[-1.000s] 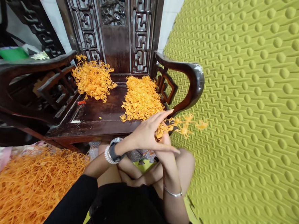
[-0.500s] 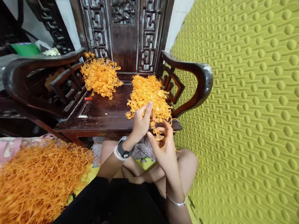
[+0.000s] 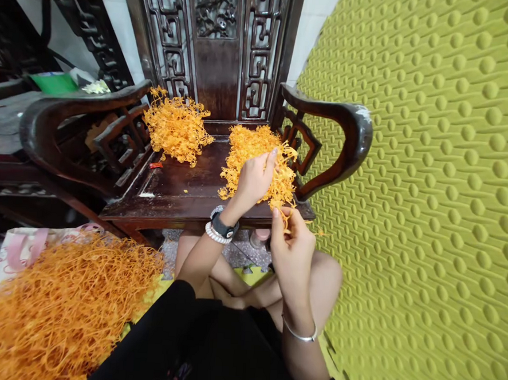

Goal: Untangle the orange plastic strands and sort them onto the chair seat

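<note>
My left hand (image 3: pixel 254 178) reaches over the right-hand pile of small orange plastic pieces (image 3: pixel 256 150) on the dark wooden chair seat (image 3: pixel 180 188), its fingers curled and pressed onto the pile's top. My right hand (image 3: pixel 291 244) is just below the seat's front edge, pinching a small cluster of the orange pieces (image 3: pixel 284 215) between thumb and fingers. A second, fluffier orange pile (image 3: pixel 176 128) lies at the back left of the seat. A watch and a bead bracelet sit on my left wrist, a thin bangle on my right.
A large heap of long orange plastic strands (image 3: pixel 57 310) lies at lower left on a pink and white bag (image 3: pixel 22 247). The carved chair has curved armrests (image 3: pixel 344 118) on both sides. A green bumpy foam mat (image 3: pixel 430 195) fills the right. My crossed legs are below.
My left hand moved forward from beside the right hand onto the right pile. My right hand drew its orange cluster in from the right to the seat's front edge. The view shifted slightly.
</note>
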{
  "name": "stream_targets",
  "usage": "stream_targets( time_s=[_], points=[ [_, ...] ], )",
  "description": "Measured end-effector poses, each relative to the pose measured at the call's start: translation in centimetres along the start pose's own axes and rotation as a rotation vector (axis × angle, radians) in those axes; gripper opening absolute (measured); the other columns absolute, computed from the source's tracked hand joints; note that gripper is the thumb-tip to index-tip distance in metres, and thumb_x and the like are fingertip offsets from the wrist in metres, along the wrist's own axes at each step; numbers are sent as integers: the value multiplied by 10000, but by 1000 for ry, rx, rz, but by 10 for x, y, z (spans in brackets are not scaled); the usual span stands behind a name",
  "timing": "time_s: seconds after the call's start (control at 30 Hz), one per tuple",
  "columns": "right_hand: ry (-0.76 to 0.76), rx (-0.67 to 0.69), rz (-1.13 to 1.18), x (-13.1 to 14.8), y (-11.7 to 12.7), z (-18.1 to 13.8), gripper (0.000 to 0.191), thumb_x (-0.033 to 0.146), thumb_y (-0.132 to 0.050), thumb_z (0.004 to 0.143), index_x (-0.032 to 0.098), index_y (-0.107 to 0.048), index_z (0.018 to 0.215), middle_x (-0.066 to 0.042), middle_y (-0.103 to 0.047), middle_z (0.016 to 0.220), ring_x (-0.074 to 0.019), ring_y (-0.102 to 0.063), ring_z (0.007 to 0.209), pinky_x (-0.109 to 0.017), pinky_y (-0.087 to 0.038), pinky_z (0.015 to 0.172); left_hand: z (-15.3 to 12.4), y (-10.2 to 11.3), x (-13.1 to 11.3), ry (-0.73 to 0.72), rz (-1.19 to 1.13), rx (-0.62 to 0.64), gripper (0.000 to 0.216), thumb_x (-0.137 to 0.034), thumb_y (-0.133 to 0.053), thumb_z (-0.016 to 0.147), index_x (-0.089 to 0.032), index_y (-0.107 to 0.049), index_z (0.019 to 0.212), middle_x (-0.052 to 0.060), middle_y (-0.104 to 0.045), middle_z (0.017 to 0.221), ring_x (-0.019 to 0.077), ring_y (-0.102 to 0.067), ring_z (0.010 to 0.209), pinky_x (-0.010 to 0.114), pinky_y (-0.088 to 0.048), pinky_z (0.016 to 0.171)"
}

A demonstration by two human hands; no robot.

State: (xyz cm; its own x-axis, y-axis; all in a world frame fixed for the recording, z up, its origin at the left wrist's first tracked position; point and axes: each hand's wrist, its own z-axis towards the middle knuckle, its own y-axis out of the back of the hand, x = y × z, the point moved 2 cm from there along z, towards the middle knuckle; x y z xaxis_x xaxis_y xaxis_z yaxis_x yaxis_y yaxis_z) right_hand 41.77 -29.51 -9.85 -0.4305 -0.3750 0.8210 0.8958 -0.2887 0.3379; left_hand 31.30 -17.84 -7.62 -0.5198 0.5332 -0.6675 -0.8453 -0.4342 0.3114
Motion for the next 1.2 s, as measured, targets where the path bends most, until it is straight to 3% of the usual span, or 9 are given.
stream_targets(
  time_s=[0.1, 0.27, 0.53, 0.6, 0.7, 0.77, 0.87, 0.97, 1.2],
  points=[
    [-1, -85, -28, -5, 6, 6, 233, 358, -483, 946, 177, -590, 847, 30, -537, 637, -87, -405, 475, -240, -321, 492, 11, -19, 0, 32, 72, 117, 490, -395, -307, 1013, -179, -578, 667, 33, -622, 651, 144, -565, 618, 286, -395, 631],
    [-13, -166, 0, -13, 13, 14, 245, 360, -470, 944, 174, -590, 840, 14, -544, 656, -109, -466, 545, -236, -333, 503, 30, -41, -6, 44, 130, 183, 540, -381, -255, 1021, -181, -585, 643, 55, -636, 672, 166, -589, 675, 300, -412, 684],
    [-37, -125, 25, -23, 6, 28, 254, 340, -444, 940, 172, -584, 812, 0, -581, 670, -119, -483, 532, -240, -352, 494, 41, -51, 0, 126, 113, 263, 533, -377, -316, 1003, -184, -575, 578, 23, -559, 558, 163, -525, 587, 309, -390, 652],
    [-41, -127, 40, -16, 9, 21, 246, 335, -444, 943, 183, -570, 795, 16, -544, 630, -115, -456, 505, -240, -341, 484, 55, -46, 15, 155, 90, 207, 529, -385, -326, 1001, -190, -572, 576, 16, -549, 543, 161, -514, 582, 307, -389, 646],
    [-64, -143, 53, -5, 24, 3, 221, 339, -463, 950, 206, -551, 796, 19, -523, 635, -120, -461, 527, -242, -352, 501, 86, -18, 59, 338, 122, -19, 549, -410, -345, 997, -210, -514, 515, 19, -532, 508, 165, -510, 610, 312, -401, 684],
    [-68, -146, 52, -5, 37, -4, 195, 367, -489, 943, 219, -569, 845, 7, -537, 678, -130, -483, 568, -245, -366, 517, 102, 2, 90, 415, 162, -39, 536, -409, -391, 983, -211, -516, 502, 20, -536, 498, 168, -517, 658, 320, -408, 755],
    [-108, -155, 168, -19, 49, 4, 232, 441, -511, 922, 223, -561, 860, 30, -451, 619, -118, -395, 500, -247, -313, 463, 109, 11, 119, 400, 173, 72, 313, -321, -560, 897, -171, -635, 633, 34, -647, 651, 185, -573, 763, 313, -416, 812],
    [-181, -107, 390, -34, 47, 18, 256, 461, -535, 910, 215, -550, 840, 48, -387, 621, -91, -320, 487, -233, -274, 451, 97, -3, 123, 376, 204, 179, 147, -247, -575, 862, -166, -691, 823, 65, -705, 915, 221, -611, 912, 313, -420, 856],
    [-215, 0, 723, -30, 32, 20, 269, 412, -604, 862, 228, -443, 751, 84, -277, 577, -68, -196, 452, -215, -175, 415, 71, -26, 114, 361, 318, 312, 371, -532, -695, 742, -206, -721, 918, 136, -597, 1192, 337, -529, 1148, 414, -373, 1004]
  ],
)
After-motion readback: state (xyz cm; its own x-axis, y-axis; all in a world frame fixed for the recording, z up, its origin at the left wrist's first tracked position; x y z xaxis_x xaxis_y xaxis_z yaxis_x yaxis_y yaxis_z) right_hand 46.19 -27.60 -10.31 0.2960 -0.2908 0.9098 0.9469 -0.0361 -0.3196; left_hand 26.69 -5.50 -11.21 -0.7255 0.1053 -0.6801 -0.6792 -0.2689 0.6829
